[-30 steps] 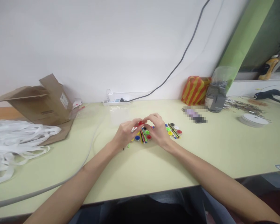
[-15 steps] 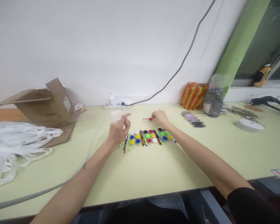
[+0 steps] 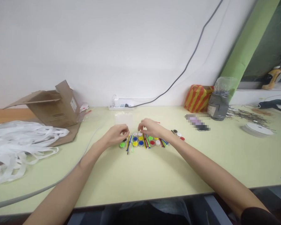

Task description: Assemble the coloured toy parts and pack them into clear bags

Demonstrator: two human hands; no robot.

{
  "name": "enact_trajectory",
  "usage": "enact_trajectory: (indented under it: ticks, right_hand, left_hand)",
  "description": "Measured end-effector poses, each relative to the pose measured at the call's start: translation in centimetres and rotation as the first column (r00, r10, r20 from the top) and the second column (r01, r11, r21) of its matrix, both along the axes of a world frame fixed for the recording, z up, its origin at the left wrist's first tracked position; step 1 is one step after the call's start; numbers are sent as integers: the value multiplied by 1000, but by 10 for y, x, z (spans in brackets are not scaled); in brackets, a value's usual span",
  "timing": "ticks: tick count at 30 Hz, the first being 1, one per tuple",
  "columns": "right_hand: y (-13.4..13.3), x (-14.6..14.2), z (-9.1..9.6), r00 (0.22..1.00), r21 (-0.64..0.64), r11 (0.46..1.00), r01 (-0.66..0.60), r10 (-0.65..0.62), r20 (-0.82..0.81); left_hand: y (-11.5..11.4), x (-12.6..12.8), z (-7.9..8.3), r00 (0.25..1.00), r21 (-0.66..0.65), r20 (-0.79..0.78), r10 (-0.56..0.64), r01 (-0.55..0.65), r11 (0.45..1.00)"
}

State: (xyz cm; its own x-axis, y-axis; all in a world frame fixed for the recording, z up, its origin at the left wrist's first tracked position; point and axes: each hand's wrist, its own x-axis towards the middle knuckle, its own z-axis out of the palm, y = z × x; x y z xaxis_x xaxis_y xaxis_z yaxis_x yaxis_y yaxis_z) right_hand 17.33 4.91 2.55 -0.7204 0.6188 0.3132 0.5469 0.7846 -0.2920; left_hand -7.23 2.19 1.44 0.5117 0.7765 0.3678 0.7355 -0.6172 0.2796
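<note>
Several small round containers with coloured lids (image 3: 140, 143) stand in rows on the table, with bundles of thin coloured plastic sticks (image 3: 129, 144) lying between them. My left hand (image 3: 117, 133) is at the left end of the rows, beside a green-lidded container (image 3: 122, 145). Its fingers are curled into a pinch; whatever they hold is hidden. Over the back edge of the rows, my right hand (image 3: 150, 126) has thumb and fingers bent together, and I cannot make out anything between them. A thin red piece (image 3: 158, 122) shows just behind that hand, mostly hidden.
An open cardboard box (image 3: 53, 109) and a heap of white strips (image 3: 25, 143) occupy the left. A power strip (image 3: 121, 107) lies by the wall. To the right are a phone (image 3: 198, 122), a striped bag (image 3: 196, 98), a grey bag (image 3: 217, 106) and a white spool (image 3: 257, 129).
My right hand has let go of the red piece and moved left and nearer the containers. My left hand has lowered beside the rows, its fingers now curled. The whole view has shifted slightly.
</note>
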Motion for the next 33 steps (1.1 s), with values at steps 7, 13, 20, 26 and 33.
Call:
enact_trajectory:
  ticks: [7,13,20,26,33]
  right_hand:
    - [-9,-44,5,972,28,978,-209,204,118]
    - [-6,-54,-5,943,77,955,-285,265,200]
    - [-15,-60,-7,923,98,940,-327,296,245]
    - [-16,-65,-10,913,102,922,-374,347,213]
    - [-21,-61,2,930,87,926,-366,363,55]
  left_hand:
    - [-1,-9,1,999,-218,-42,23,-31,975]
    - [-2,-13,5,986,-232,-137,98,-128,964]
    - [-4,-15,8,959,-148,-209,190,-223,964]
    - [-4,-13,7,961,-186,-204,185,-223,957]
    - [-1,-14,5,979,-26,-76,191,-194,981]
